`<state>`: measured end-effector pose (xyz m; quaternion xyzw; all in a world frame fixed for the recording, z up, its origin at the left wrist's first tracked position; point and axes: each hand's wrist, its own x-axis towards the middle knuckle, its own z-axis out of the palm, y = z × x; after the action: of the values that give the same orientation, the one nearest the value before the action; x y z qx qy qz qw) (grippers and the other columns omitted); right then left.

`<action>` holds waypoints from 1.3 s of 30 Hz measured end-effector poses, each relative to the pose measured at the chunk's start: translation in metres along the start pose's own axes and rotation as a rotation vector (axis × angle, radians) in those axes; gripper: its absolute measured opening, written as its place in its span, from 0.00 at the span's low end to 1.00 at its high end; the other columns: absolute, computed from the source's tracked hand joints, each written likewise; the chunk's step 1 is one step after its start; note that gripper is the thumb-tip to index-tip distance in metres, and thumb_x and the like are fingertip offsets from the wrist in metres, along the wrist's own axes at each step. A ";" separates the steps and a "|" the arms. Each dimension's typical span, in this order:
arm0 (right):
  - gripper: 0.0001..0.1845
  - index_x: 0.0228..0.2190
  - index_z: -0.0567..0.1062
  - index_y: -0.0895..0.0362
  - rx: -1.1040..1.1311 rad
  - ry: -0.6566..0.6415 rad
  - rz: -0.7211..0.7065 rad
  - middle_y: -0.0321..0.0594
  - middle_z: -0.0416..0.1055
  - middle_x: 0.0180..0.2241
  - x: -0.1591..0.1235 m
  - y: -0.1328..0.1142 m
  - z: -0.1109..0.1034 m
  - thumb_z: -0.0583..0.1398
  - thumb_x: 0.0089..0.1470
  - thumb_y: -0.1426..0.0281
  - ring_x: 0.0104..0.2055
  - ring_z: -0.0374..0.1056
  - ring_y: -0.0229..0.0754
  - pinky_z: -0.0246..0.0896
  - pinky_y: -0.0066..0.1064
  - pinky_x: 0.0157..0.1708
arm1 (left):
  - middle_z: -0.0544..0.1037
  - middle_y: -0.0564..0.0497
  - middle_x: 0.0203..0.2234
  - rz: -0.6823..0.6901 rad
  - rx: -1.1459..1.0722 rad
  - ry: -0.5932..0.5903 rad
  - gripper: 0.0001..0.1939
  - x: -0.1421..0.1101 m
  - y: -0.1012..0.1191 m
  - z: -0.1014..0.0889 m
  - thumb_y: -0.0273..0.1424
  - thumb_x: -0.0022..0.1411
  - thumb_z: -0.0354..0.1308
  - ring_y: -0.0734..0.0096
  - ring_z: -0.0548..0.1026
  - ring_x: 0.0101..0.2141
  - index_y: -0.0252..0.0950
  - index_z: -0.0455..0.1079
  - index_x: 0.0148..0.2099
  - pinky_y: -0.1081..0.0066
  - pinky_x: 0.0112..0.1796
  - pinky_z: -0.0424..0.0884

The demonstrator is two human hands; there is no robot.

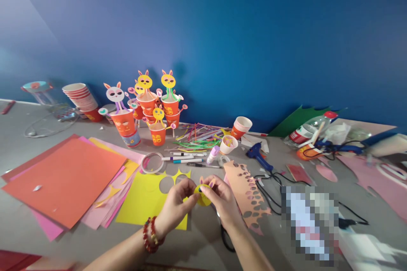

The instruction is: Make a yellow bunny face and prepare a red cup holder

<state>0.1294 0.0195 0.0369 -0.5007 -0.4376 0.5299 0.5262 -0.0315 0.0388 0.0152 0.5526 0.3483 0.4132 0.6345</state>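
Between my two hands I hold a small round yellow paper rabbit face (204, 198) with pinkish ears. My left hand (179, 203) pinches its left edge with thumb and fingertips; a red bead bracelet is on that wrist. The thumb of my right hand (224, 201) presses on the front of the face near a dark spot, with the fingers behind it. Under my left hand lies a yellow paper sheet (140, 201) with round holes cut from it. To the right of my right hand is a peach sheet (243, 190) full of oval cutouts.
Red paper cups (157, 135) with rabbit figures stand near the wall. Orange paper (73, 178) tops a stack at left. Markers (187, 161), a tape roll (152, 163) and a purple-capped glue stick (213, 155) lie mid-table. A blue glue gun (260, 156) trails a black cord at right.
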 end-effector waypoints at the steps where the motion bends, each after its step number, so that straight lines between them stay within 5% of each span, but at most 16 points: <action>1: 0.16 0.26 0.71 0.56 0.002 -0.002 0.001 0.33 0.67 0.26 0.000 0.000 0.000 0.67 0.50 0.58 0.27 0.59 0.37 0.54 0.27 0.27 | 0.65 0.55 0.25 -0.001 0.000 -0.002 0.14 0.000 0.001 0.000 0.39 0.63 0.61 0.75 0.61 0.27 0.35 0.64 0.33 0.74 0.29 0.59; 22: 0.20 0.26 0.70 0.55 0.002 0.008 0.049 0.29 0.60 0.21 0.000 -0.006 0.002 0.68 0.47 0.53 0.23 0.54 0.35 0.48 0.27 0.24 | 0.66 0.55 0.25 -0.008 0.011 0.002 0.17 0.000 0.002 0.001 0.43 0.62 0.61 0.74 0.63 0.27 0.35 0.65 0.33 0.74 0.29 0.60; 39: 0.17 0.28 0.68 0.54 0.097 -0.034 0.043 0.34 0.68 0.30 -0.006 -0.003 -0.005 0.67 0.50 0.57 0.32 0.62 0.40 0.59 0.28 0.32 | 0.66 0.54 0.26 -0.021 -0.078 0.023 0.16 0.001 0.001 0.001 0.42 0.60 0.63 0.74 0.63 0.27 0.35 0.65 0.32 0.74 0.30 0.61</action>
<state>0.1344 0.0135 0.0399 -0.4748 -0.4095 0.5700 0.5310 -0.0307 0.0394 0.0159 0.5191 0.3450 0.4259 0.6559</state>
